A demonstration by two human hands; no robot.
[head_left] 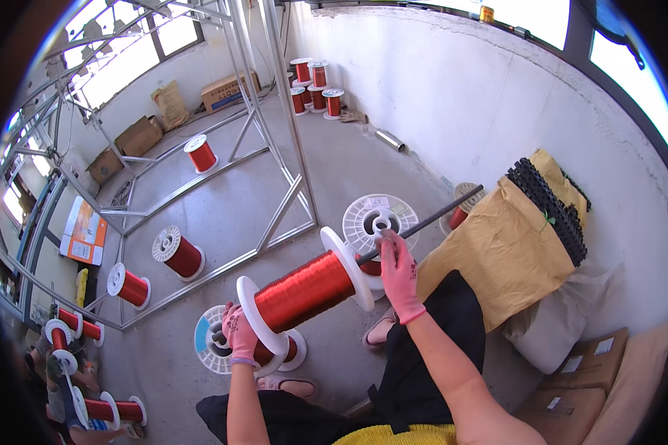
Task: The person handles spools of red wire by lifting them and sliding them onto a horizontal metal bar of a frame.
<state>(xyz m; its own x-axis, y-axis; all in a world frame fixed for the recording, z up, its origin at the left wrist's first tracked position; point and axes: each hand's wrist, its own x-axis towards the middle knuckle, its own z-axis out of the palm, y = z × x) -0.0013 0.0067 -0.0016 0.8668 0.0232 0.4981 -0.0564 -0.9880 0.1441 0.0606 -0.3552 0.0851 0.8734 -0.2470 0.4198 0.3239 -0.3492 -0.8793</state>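
Note:
A large spool of red wire (304, 291) with white flanges hangs tilted in front of me on a dark rod (441, 213) that runs through its core. In a pink glove, my left hand (240, 334) is closed around the rod's lower end, against the left flange. My right hand (401, 276), also gloved in pink, grips the rod just beyond the right flange, with the long free end sticking out to the upper right. Under my left hand stands another white-flanged spool (209, 356), partly hidden. Behind my right hand is an upright spool (364, 215).
A metal frame (286, 126) rises at the left, with red spools (179, 256) around its base. More spools (318, 100) are stacked by the far wall. Right of me lie a tan sack (471, 256) and cardboard boxes (594, 360). A person's gloved hand (54, 367) handles spools at lower left.

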